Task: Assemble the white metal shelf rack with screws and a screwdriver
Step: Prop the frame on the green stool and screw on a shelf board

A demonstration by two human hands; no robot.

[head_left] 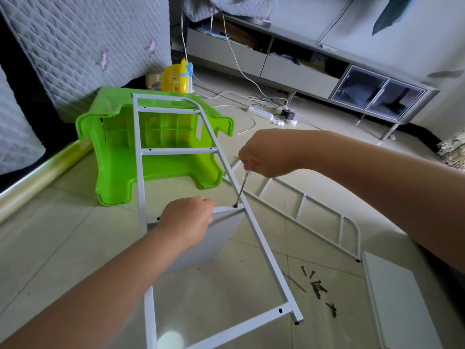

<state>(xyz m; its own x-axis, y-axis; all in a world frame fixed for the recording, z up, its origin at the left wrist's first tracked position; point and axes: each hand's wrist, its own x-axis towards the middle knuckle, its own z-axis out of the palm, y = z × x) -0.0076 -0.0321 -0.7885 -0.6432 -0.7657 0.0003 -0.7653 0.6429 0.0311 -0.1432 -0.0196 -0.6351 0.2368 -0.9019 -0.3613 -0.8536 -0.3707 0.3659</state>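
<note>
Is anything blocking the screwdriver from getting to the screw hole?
No, nothing blocks it. The right hand holds the screwdriver with its tip already at the screw hole on the white frame. The left hand holds the shelf panel beside it, clear of the tip.

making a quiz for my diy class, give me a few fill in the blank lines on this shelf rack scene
1. The right hand drives a screwdriver into the white metal side frame, while the ____ hand steadies the white shelf panel.
2. The frame's far end leans on an overturned ____ plastic stool.
3. Loose dark screws lie on the tiled ____.

Missing words: left; green; floor
</note>
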